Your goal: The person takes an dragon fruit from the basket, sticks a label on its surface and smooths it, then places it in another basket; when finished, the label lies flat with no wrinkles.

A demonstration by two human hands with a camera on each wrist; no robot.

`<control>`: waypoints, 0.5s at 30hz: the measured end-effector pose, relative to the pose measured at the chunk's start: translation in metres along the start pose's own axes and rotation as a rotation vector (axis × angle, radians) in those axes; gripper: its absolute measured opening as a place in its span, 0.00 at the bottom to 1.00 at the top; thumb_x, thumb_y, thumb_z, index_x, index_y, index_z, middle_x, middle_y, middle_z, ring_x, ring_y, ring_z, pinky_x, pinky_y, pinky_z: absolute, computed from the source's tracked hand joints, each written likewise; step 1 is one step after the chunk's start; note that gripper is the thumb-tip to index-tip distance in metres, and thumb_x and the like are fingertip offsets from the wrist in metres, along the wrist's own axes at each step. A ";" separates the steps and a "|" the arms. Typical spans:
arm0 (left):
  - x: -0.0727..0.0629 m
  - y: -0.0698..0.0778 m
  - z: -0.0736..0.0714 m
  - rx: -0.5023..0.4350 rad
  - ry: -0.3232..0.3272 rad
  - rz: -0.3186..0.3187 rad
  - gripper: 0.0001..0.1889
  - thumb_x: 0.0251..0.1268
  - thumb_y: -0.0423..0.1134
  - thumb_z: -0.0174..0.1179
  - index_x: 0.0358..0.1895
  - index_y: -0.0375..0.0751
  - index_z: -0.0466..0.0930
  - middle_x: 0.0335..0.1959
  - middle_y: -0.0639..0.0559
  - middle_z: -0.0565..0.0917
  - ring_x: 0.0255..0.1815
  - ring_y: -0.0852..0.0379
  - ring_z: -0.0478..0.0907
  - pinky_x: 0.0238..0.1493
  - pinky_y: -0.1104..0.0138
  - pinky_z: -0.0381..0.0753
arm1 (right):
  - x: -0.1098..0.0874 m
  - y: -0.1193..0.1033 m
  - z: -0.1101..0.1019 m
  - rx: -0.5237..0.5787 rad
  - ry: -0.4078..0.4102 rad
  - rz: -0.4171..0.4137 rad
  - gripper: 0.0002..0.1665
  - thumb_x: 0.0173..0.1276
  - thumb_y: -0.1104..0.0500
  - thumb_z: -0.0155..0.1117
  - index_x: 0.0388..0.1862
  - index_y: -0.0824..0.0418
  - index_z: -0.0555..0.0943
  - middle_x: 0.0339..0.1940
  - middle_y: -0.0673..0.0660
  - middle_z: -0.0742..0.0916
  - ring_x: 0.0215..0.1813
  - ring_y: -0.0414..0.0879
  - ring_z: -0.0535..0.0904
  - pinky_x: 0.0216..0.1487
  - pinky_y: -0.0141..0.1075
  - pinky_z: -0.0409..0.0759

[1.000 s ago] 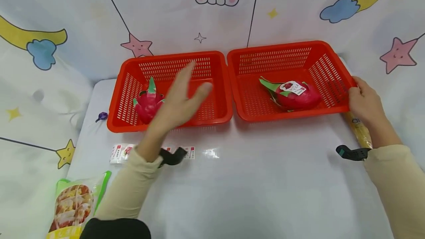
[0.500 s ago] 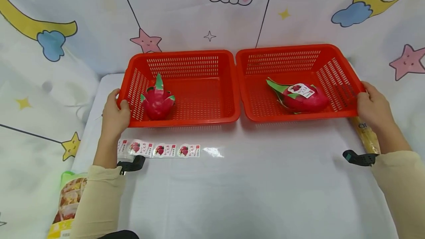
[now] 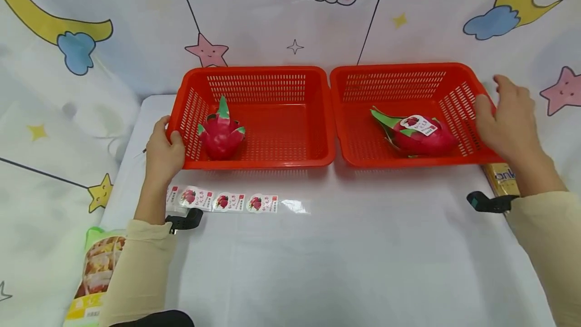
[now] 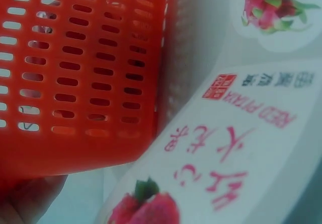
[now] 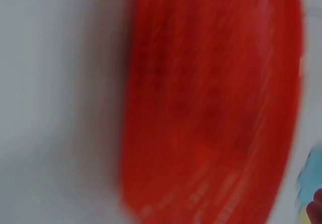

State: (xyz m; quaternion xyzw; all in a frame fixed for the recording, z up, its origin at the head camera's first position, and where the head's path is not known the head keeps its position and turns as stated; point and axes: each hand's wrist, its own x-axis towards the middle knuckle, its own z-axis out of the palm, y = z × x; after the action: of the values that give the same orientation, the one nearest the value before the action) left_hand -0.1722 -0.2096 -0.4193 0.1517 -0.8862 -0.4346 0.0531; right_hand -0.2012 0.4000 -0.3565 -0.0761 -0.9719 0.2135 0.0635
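My left hand (image 3: pixel 164 154) grips the left end of the left red plastic basket (image 3: pixel 254 164) in the head view, thumb over the rim. One dragon fruit (image 3: pixel 221 138) with green tips stands inside it. The right red basket (image 3: pixel 408 159) sits beside it, holding a dragon fruit (image 3: pixel 433 140) on its side with a white label (image 3: pixel 418 124) on it. At that basket's right end my right hand (image 3: pixel 513 120) has its fingers extended and thumb near the rim; whether it touches is unclear. Blurred basket wall (image 5: pixel 201 108) fills the right wrist view.
A strip of dragon fruit labels (image 3: pixel 229 202) lies in front of the left basket. A gold packet (image 3: pixel 501 178) is under my right wrist. A food bag (image 3: pixel 95 276) lies at the left. Behind the baskets hangs a patterned cloth (image 3: pixel 258 19).
My left hand has come from above the left basket to its left end and taken hold of the rim. My right hand has released the right basket's end and shifted slightly up.
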 end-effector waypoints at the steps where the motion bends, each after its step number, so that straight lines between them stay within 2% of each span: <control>1: 0.001 0.000 -0.002 0.002 0.006 -0.001 0.31 0.81 0.42 0.40 0.82 0.41 0.48 0.75 0.32 0.68 0.66 0.33 0.75 0.61 0.39 0.78 | 0.003 -0.020 0.003 0.019 -0.014 -0.056 0.42 0.78 0.51 0.42 0.85 0.59 0.44 0.80 0.73 0.59 0.78 0.71 0.54 0.68 0.75 0.62; 4: 0.003 0.000 -0.005 -0.002 0.022 0.006 0.31 0.81 0.42 0.40 0.82 0.40 0.49 0.75 0.32 0.68 0.66 0.33 0.75 0.61 0.39 0.78 | 0.009 -0.088 0.022 0.077 -0.082 -0.249 0.42 0.78 0.50 0.47 0.85 0.58 0.47 0.81 0.69 0.61 0.79 0.68 0.56 0.72 0.72 0.62; 8: 0.006 0.000 -0.008 -0.011 0.040 0.025 0.31 0.81 0.41 0.40 0.82 0.39 0.50 0.74 0.31 0.69 0.64 0.33 0.76 0.62 0.39 0.78 | 0.004 -0.179 0.065 0.132 -0.236 -0.469 0.43 0.78 0.47 0.52 0.84 0.59 0.50 0.82 0.64 0.64 0.81 0.63 0.57 0.78 0.64 0.58; 11: 0.005 0.000 -0.008 -0.019 0.045 0.020 0.30 0.81 0.41 0.40 0.81 0.38 0.51 0.73 0.32 0.70 0.63 0.34 0.76 0.64 0.40 0.78 | -0.004 -0.239 0.103 0.133 -0.391 -0.542 0.47 0.76 0.42 0.55 0.84 0.57 0.50 0.83 0.60 0.62 0.84 0.59 0.55 0.81 0.60 0.57; 13: 0.004 0.000 -0.005 -0.023 0.046 0.017 0.30 0.81 0.40 0.41 0.81 0.38 0.52 0.73 0.32 0.70 0.63 0.35 0.77 0.65 0.41 0.77 | -0.010 -0.271 0.127 0.120 -0.508 -0.553 0.50 0.75 0.38 0.56 0.85 0.56 0.48 0.84 0.59 0.60 0.85 0.59 0.51 0.81 0.60 0.56; 15: 0.003 0.000 -0.001 -0.027 0.048 0.023 0.29 0.81 0.39 0.41 0.80 0.37 0.53 0.73 0.32 0.71 0.63 0.35 0.77 0.66 0.43 0.77 | -0.016 -0.297 0.148 0.101 -0.608 -0.550 0.54 0.72 0.35 0.58 0.85 0.54 0.46 0.85 0.58 0.59 0.86 0.58 0.50 0.80 0.61 0.59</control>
State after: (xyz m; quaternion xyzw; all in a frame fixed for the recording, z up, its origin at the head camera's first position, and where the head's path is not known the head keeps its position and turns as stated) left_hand -0.1748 -0.2109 -0.4187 0.1510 -0.8805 -0.4419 0.0813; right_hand -0.2441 0.0703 -0.3648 0.2563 -0.9188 0.2486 -0.1681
